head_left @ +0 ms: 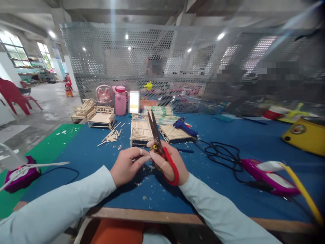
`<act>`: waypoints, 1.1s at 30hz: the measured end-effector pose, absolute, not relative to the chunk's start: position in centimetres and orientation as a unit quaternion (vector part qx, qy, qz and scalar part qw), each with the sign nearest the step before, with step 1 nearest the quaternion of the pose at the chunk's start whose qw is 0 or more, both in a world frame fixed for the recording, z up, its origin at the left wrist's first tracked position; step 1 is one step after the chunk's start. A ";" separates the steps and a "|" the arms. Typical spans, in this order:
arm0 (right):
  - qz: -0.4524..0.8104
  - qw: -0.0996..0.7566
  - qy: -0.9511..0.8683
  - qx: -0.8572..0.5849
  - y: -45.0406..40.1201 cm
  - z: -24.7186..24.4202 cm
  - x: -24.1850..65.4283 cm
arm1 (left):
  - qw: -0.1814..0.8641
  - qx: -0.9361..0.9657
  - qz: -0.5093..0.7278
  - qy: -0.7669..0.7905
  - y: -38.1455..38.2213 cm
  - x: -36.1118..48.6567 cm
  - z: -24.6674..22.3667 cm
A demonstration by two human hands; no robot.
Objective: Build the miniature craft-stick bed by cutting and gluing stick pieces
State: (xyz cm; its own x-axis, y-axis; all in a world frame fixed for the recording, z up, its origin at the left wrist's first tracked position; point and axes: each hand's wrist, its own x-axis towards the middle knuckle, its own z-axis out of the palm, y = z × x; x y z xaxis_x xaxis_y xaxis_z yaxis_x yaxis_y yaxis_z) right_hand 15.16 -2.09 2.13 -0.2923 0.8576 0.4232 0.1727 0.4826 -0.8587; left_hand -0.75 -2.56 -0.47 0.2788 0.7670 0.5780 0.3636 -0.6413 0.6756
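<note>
My right hand [179, 159] is closed around a pair of scissors [155, 130] with red handles, its dark blades pointing up and away from me, slightly apart. Its fingertips meet those of my left hand [127, 166], which is closed in a pinch. Whatever the left fingers hold is too small and covered to make out. Just beyond the hands stands a small frame of thin wooden sticks [141, 130]. A blue glue gun [185, 126] rests across a flat stick panel [171, 133] right of it.
Small stick benches [101, 117] and loose sticks [111, 136] lie to the left. A pink bottle [121, 101] and stick bundles [162, 113] stand before a perforated metal screen [106, 57]. Purple power strips [269, 178] with cables and a yellow container [306, 135] occupy the right.
</note>
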 end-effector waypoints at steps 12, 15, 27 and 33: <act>0.234 0.484 -0.766 -0.352 -1.2 1.0 15.6 | 0.078 0.840 0.388 0.372 -2.4 -0.5 -0.6; 0.281 0.482 -0.748 -0.360 -1.5 1.4 15.4 | 0.065 0.842 0.387 0.370 -2.4 -0.6 -0.4; 0.369 0.445 -0.755 -0.310 -1.4 0.7 16.0 | 0.151 0.743 0.539 0.366 -0.9 -0.7 1.4; 0.331 0.388 -0.825 -0.244 -1.9 0.8 15.8 | 0.155 0.746 0.545 0.349 -1.9 -1.2 1.5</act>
State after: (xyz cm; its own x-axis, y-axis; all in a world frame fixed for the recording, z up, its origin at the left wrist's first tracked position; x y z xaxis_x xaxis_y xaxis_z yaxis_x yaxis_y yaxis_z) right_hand 15.82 -1.89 0.85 -0.5800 0.6590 0.4789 0.1456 0.6623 -0.7350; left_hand -1.16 -1.90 1.47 0.1612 0.6903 0.7054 0.3523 -0.7079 0.6122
